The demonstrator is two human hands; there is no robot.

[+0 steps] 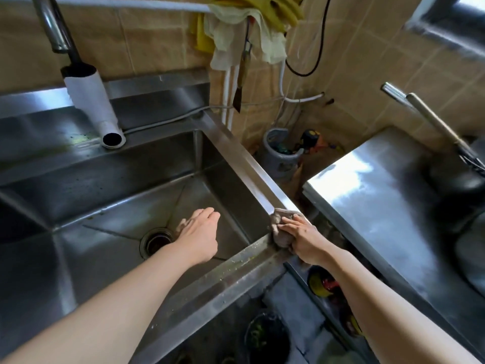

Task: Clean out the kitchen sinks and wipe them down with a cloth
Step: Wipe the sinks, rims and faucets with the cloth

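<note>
At the sink rim corner, right hand grips the cloth, wiping; left hand hangs open; basin walls likely next

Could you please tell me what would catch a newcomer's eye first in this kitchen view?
The deep steel sink fills the middle, its drain at the bottom. The right hand presses a grey cloth on the sink's near right corner, while the left hand hangs over the basin. Yellow gloves hang above.
</note>
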